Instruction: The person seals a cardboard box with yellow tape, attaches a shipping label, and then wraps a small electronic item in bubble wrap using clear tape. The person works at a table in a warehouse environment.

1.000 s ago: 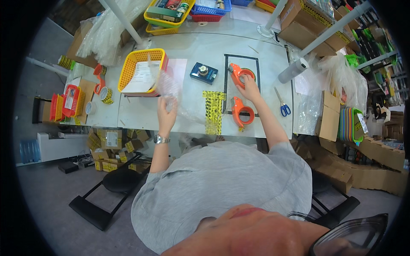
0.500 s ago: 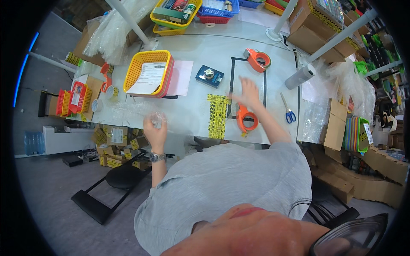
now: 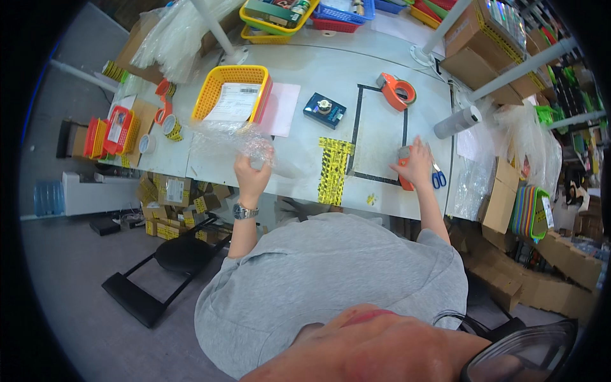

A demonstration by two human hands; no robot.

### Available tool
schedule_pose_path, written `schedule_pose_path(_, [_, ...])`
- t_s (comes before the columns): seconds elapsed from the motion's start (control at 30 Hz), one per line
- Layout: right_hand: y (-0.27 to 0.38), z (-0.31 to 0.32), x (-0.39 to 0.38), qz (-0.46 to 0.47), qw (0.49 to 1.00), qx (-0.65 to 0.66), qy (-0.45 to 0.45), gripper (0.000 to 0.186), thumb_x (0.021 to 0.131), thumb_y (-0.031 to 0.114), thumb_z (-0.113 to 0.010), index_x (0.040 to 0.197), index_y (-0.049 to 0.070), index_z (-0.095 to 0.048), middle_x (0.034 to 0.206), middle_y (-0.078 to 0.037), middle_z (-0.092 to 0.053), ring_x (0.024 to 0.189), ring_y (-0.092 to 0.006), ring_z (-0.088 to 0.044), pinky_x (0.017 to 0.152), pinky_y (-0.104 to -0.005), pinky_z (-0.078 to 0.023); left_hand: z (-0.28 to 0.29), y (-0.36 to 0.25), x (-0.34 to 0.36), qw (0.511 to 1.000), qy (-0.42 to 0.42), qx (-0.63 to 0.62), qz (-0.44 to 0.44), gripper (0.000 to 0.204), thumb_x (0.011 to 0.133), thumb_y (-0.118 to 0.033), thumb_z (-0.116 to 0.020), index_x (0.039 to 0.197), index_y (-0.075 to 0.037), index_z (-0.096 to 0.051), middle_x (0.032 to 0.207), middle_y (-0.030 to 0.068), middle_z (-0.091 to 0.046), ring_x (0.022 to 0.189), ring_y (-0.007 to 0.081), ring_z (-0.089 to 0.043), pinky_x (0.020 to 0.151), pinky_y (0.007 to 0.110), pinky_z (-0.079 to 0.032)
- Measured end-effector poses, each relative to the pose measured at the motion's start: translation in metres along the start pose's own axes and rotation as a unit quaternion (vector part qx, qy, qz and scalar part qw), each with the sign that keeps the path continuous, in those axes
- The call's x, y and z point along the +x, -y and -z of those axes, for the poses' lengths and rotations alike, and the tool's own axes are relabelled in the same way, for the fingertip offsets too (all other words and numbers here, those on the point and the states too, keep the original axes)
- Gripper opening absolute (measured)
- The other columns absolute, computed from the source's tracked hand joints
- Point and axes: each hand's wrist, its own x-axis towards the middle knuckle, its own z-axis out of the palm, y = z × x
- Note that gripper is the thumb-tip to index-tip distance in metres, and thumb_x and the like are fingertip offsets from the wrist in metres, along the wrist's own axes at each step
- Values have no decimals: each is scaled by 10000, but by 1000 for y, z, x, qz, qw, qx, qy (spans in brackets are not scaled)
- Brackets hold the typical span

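My left hand (image 3: 252, 170) pinches clear bubble wrap (image 3: 223, 135), which spreads over the near part of a yellow basket (image 3: 205, 86) holding printed papers. My right hand (image 3: 416, 163) grips an orange tape dispenser (image 3: 405, 181), partly hidden beneath it, beside blue-handled scissors (image 3: 438, 179) near a black tape rectangle on the table (image 3: 299, 63). A second orange dispenser (image 3: 398, 93) lies at that rectangle's top. A dark blue box (image 3: 324, 111) with a small round silver object on it sits left of the rectangle, and yellow-black tape (image 3: 334, 173) runs by the front edge.
Stacked baskets (image 3: 340, 9) stand at the back, cardboard boxes (image 3: 459, 39) at back right, a grey cylinder (image 3: 457, 122) beside the right-hand post. More baskets (image 3: 118, 128) are on the left, colourful stacked trays (image 3: 529, 211) at right. A black chair (image 3: 181, 248) stands below left.
My right hand left the upper dispenser further back, then carried the lower dispenser rightward toward the scissors. My left hand, with the bubble wrap, moved down and then back up over the basket's edge.
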Motion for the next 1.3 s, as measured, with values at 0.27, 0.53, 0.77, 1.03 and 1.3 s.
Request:
schedule_pose_path(0.27, [242,47,46,216,611,688,327,541,906,254,-725,1373,42,-550,1188,-86,-643,983,-139,-607,784,-301,-501,17,-28,26,979,168,-115,0,161,933,-61,-629,1072,-5,-689,1031,112,-737,973,185,-677,892,343,-509])
schedule_pose_path(0.53, [250,72,49,102,664,708,217,204,995,178,-612,1104,14,-666,967,-42,-644,909,-121,-638,739,-264,-526,29,-3,39,988,16,-131,83,152,925,-71,-640,1041,18,-679,894,66,-730,810,149,-681,760,301,-535])
schedule_pose_path(0.77, [288,35,42,173,326,861,351,678,959,489,-613,1426,54,-383,1378,-116,-509,1305,-252,-496,1000,-432,-481,-6,7,29,803,131,-539,217,368,855,-221,-729,1172,-50,-655,1125,110,-694,1020,219,-661,803,387,-536])
schedule_pose_path(1.03, [280,42,81,185,389,835,343,514,1008,263,-577,1438,79,-363,1363,-147,-555,1195,-259,-594,969,-418,-509,-35,73,28,685,363,-571,269,303,932,-368,-653,1031,-91,-580,977,22,-597,902,141,-555,780,327,-454])
schedule_pose_path(1.3, [298,75,77,240,485,716,440,483,940,150,-683,1370,37,-494,1069,-99,-691,998,-143,-663,782,-281,-551,-53,101,29,815,304,-429,244,551,935,-272,-702,1384,-53,-469,1203,45,-591,1105,147,-585,959,322,-488])
